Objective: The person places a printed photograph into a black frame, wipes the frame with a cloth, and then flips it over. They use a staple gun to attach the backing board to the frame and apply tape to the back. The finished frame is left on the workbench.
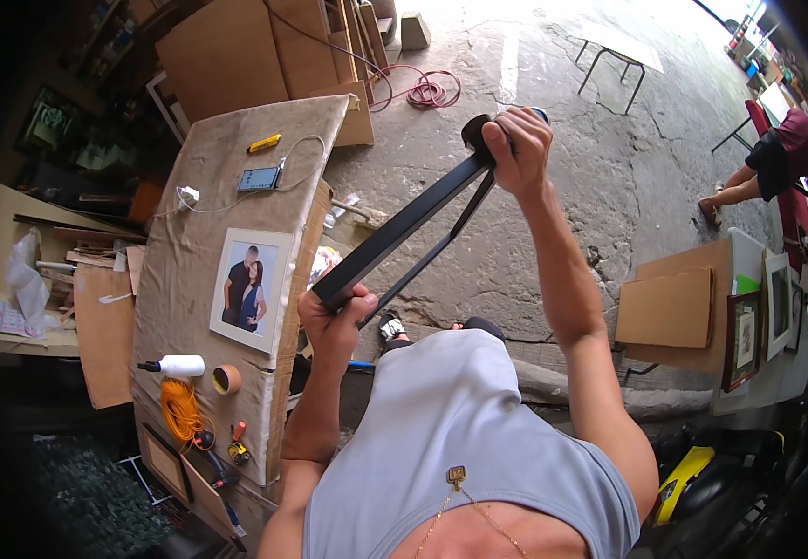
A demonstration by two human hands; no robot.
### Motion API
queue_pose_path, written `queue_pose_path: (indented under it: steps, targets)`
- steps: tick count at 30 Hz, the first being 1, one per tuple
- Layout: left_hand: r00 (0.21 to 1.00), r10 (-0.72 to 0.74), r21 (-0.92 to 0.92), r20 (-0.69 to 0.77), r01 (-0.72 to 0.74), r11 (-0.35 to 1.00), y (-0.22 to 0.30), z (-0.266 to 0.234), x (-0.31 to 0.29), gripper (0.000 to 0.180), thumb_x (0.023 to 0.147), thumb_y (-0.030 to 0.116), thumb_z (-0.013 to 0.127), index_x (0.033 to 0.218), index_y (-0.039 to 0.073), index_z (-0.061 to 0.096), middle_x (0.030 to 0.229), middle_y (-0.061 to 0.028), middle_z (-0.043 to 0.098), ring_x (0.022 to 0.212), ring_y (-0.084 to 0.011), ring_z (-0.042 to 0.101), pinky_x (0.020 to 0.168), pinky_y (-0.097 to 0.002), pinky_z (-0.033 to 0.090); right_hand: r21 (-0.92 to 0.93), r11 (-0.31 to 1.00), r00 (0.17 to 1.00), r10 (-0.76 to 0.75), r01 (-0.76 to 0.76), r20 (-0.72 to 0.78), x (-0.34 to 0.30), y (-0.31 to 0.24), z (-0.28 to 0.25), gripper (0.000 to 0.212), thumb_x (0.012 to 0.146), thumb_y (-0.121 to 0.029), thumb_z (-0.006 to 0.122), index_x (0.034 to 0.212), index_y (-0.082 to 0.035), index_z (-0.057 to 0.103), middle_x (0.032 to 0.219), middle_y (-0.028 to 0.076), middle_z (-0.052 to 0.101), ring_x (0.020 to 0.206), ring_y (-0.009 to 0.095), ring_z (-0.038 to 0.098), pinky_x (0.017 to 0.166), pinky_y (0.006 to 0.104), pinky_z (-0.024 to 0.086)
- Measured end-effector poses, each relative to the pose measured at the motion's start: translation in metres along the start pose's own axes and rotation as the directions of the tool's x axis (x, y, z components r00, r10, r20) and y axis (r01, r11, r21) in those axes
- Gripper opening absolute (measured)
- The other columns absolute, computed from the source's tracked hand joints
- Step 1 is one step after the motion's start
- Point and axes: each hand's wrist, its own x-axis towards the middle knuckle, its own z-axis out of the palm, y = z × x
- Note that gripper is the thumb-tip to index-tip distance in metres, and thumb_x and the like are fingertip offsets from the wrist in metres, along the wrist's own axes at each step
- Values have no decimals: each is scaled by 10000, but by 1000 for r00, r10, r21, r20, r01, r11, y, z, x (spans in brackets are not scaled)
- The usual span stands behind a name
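Left hand (329, 317) held low, fingers curled round near end of black frame-like piece (402, 230); piece slanted forward-right between hands, suspended right of tabletop (176, 317); far end gripped by outstretched right hand (520, 149), fingers closed.

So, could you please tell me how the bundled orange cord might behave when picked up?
The orange cord is probably floppy, since its thin strands bend in loops. It may tangle when lifted, as many strands overlap.
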Motion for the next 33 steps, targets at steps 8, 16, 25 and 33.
queue_pose_path:
  steps: [8,16,25,33]
  targets:
    - [993,23,18,-112,-21,1000,-18,8,-1,106,696,-31,711,767,4,641,665,3,595,607,-82,564,561,-230,432,159,974,985,-169,161,41,9,-141,49,295,746,-278,705,575,-151,501,545,4,515,519,178,551,537,327,438]
    - [967,178,-50,-185,-190,981,4,-61,-31,224,636,-69,539,840,24,552,623,-62,502,468,-153,457,490,-296,436,-68,779,782,624,-623,-10,-4,59,17,166,905,-191,515,877,-96,648,586,70,594,521,206,612,477,343,471]
    - [959,283,-373,-28,-272,887,-27,-66,-27,141,715,50,559,850,20,531,670,-95,504,547,-210,471,589,-384,446,402,572,617,787,-715,-22,9,-44,80,624,1029,-463,392,736,18,660,522,78,551,477,180,530,499,366,394]
    - [981,32,-34,193,-26,999,-2,-113,-10,1117,691,506,774,1505,12,189,1391,-196,449,1314,-293,430,1090,-426,312,165,934,942,330,-317,-58,32,-61,68,453,988,-379,469,703,-85,663,568,82,604,491,253,585,540,388,454]
